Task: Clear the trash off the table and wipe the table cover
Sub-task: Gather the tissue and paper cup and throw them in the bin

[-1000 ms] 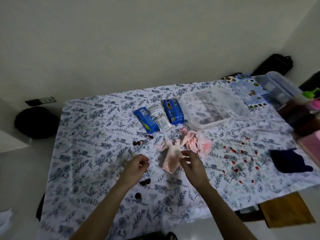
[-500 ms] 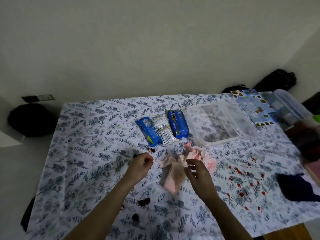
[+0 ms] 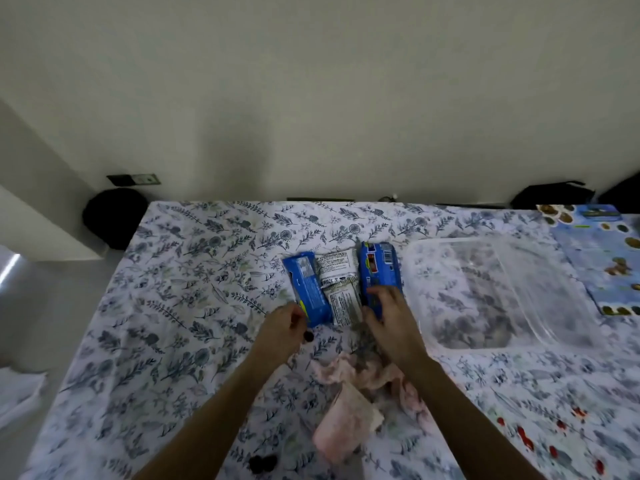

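the blue wrapper (image 3: 379,275) is reached by the right hand (image 3: 389,315), fingers apart over it for gathering; the left hand (image 3: 282,323) is curled, grip unclear.

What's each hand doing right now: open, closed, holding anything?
Left hand: fingers curled at the left blue wrapper; grip cannot be told.
Right hand: open, fingers resting on the right blue wrapper.

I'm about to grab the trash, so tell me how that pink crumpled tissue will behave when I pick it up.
The pink tissue lies crumpled and folded, so it is probably floppy and very light. It shows darker stains, so it may be damp and tear easily. It won't roll.
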`<state>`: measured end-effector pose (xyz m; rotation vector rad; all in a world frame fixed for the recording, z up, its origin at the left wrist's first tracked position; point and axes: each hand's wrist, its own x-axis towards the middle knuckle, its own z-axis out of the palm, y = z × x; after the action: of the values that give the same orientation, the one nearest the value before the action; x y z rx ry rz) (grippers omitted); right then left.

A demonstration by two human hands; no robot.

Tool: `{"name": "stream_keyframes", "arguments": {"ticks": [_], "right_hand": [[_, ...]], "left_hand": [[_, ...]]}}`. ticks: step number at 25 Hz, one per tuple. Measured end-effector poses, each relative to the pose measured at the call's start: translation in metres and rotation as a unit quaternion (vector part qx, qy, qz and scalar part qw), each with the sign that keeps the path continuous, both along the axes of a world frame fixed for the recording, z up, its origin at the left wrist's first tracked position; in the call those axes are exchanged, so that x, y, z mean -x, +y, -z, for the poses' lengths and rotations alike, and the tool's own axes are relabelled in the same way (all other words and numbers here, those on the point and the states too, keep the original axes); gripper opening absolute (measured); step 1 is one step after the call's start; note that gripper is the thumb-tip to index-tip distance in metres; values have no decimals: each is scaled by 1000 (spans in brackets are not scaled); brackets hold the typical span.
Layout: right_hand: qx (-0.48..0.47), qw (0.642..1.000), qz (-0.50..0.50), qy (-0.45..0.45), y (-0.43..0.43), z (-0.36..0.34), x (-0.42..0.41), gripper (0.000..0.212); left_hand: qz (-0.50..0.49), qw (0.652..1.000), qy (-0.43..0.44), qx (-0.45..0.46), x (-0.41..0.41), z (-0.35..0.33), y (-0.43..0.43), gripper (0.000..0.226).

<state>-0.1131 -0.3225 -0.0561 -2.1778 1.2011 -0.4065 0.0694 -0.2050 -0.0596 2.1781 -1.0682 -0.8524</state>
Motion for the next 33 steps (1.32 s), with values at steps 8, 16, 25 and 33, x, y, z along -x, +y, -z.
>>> {"name": "stream_keyframes", "arguments": {"ticks": [8,16,25,33], "right_hand": [[17,998,40,35,-34,34,-18,45],[20,999,-30,2,10,38,-2,39],[32,994,-62,83,35,55,64,54],[53,990,-32,130,56,70,101,71]], "left_hand": [[-95,995,-31,-5,7,29,-26,26],[-105,994,-38,12,25,35,11,20],[55,998,-26,17,81,23,27,42],[173,969,-137,-112,110,12,67,94]]}}
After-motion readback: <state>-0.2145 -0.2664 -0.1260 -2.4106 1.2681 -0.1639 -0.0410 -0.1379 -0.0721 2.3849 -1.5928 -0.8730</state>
